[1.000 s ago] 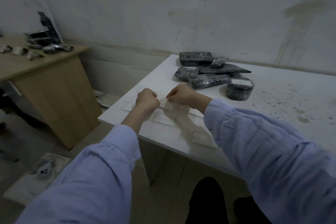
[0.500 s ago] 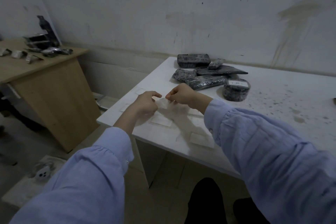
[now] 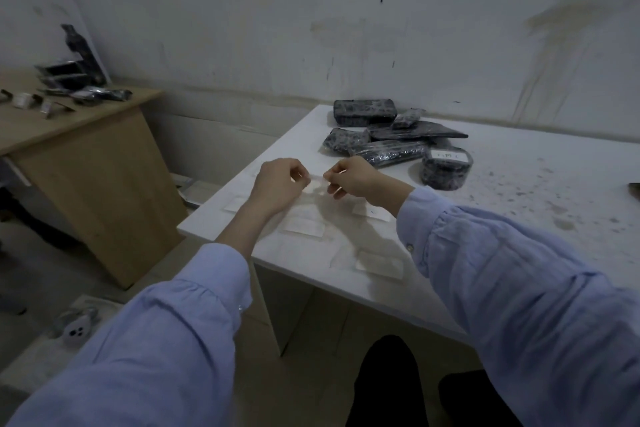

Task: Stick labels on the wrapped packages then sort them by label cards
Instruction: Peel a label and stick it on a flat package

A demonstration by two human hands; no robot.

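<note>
Pale paper label [image 3: 317,180]: one item, held clear of the white table [image 3: 519,184], left of the round package [image 3: 446,168] and a little nearer you. Your left hand [image 3: 277,184] pinches one end and your right hand [image 3: 360,178] the other, fingers curled onto it. You likely hold it stretched between both so the backing parts cleanly and the sticky face touches nothing.

Wrapped packages [image 3: 381,135]: dark pile, just behind and beside the round package, kept within reach for labelling. The round package already carries a white label on top; the others show none.

Label cards [image 3: 304,227]: several pale rectangles lying flat, nearer you than the round package and spaced apart, presumably as sorting stations.
</note>
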